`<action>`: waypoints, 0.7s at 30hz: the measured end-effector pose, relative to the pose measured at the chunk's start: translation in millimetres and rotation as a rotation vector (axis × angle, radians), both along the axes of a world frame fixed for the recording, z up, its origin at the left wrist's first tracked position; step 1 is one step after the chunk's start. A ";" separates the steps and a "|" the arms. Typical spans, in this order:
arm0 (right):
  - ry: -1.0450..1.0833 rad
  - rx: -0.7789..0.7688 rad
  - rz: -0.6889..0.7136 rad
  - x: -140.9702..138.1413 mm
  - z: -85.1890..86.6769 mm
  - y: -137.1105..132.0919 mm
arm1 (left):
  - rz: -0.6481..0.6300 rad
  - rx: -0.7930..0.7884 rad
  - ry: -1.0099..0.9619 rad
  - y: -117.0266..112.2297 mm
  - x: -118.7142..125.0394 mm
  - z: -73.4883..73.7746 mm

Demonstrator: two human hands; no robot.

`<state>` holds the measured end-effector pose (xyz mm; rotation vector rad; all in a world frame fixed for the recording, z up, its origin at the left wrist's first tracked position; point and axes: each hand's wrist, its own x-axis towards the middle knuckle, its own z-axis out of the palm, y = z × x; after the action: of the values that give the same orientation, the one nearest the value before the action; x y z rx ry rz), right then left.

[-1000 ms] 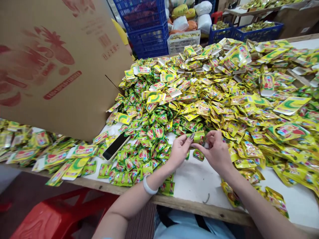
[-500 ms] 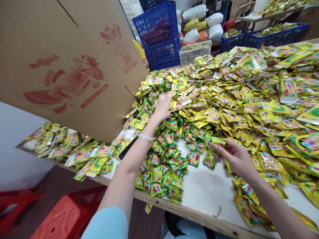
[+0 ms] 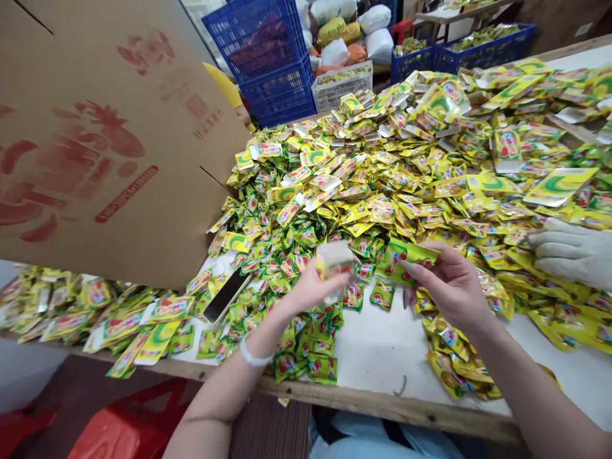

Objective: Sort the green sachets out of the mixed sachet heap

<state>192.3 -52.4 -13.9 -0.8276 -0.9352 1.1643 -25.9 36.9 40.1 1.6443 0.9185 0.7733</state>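
Note:
My left hand [image 3: 310, 290] is closed around a small printed carton [image 3: 333, 257], which is smeared by motion; it is above the heap of small green sachets [image 3: 306, 341] printed with watermelons. My right hand [image 3: 456, 290] pinches green sachets [image 3: 396, 260] between thumb and fingers, over the bare white tabletop. Close by on the table lies a single green sachet [image 3: 382, 294]. Yellow sachets [image 3: 454, 357] are piled under my right wrist.
A large cardboard box [image 3: 167, 248] stands at the left. Beside it lies a phone [image 3: 225, 296]. Another person's gloved hand [image 3: 567, 252] rests on the yellow heap [image 3: 401, 172] at the right. Blue crates [image 3: 280, 83] stand behind; a red stool [image 3: 112, 433] is below the table's front edge [image 3: 363, 405].
My left hand has come back from the heap toward my right hand, now with a small carton in it. A gloved hand has appeared at the right. The view has shifted right.

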 end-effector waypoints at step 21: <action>-0.769 0.245 0.133 -9.4 11.4 -7.4 | -0.544 -0.255 0.384 -46.5 14.6 -12.9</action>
<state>182.9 -59.8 -2.5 -1.0407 -1.7467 0.8081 -11.3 -9.6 27.2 1.7249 0.7347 -0.0320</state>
